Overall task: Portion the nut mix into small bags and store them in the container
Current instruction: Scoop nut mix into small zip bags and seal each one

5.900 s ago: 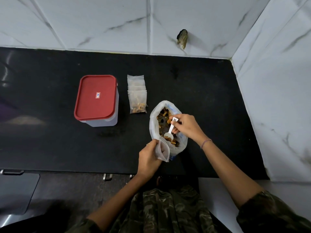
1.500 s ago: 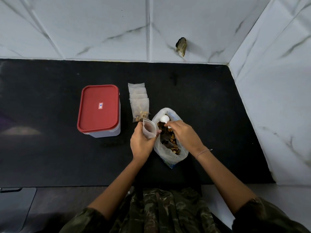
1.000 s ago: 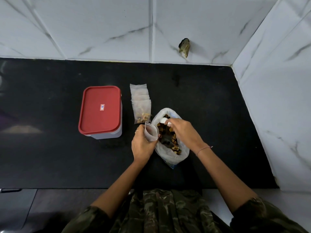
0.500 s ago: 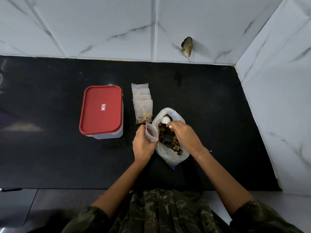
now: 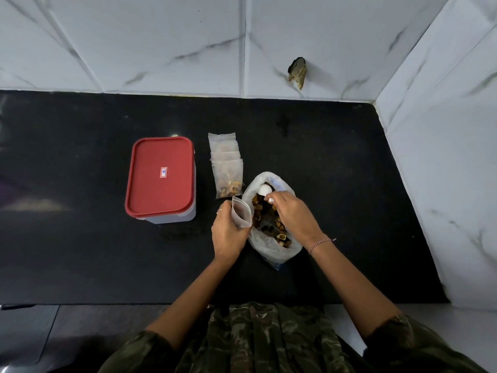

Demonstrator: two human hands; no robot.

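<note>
Two hands busy: left hand [image 5: 228,232] pinches small bag [image 5: 241,215] open beside nut-mix bag [image 5: 271,246], right hand [image 5: 294,216] grips white scoop [image 5: 265,189] inside it (container [image 5: 161,179] left, lidded).

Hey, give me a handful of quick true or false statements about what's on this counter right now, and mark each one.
1. The red lid is on the container. True.
2. The left hand holds a small bag with its mouth open. True.
3. The right hand is resting on the red lid. False: it is at the big nut mix bag, holding a white scoop.
4. The row of small bags lies to the left of the container. False: it lies between the container and the big nut mix bag.
5. The big nut mix bag is sealed shut. False: it is open, with nuts showing.
</note>
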